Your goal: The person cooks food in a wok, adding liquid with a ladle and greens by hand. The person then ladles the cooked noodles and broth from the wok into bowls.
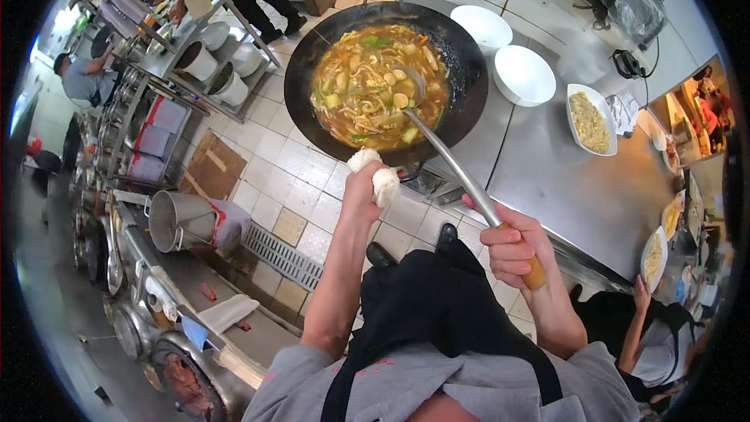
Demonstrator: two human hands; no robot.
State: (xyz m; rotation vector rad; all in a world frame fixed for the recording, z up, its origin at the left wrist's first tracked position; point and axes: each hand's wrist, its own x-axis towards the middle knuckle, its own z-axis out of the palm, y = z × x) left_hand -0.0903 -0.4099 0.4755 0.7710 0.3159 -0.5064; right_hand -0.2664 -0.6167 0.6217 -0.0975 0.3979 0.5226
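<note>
A big dark wok (301, 113) holds a stew (355, 82) of noodles, vegetables and sliced pieces in brown sauce. My left hand (364, 194) is closed around a white cloth (384, 186) at the wok's near edge; the wok's handle there is mostly hidden. In my right hand (512, 246) is the wooden grip of a long metal ladle (457, 162). The ladle's bowl rests in the stew, with some sliced pieces in it. Two white bowls, a nearer one (524, 76) and a farther one (481, 29), stand right of the wok.
On the steel counter (547, 168) to the right stands a white dish of food (591, 119). A co-worker's hand (642, 294) touches another dish (654, 259). Left are a metal pot (178, 221), a floor grate (281, 256) and shelves with buckets (197, 62). Other people stand at the far left.
</note>
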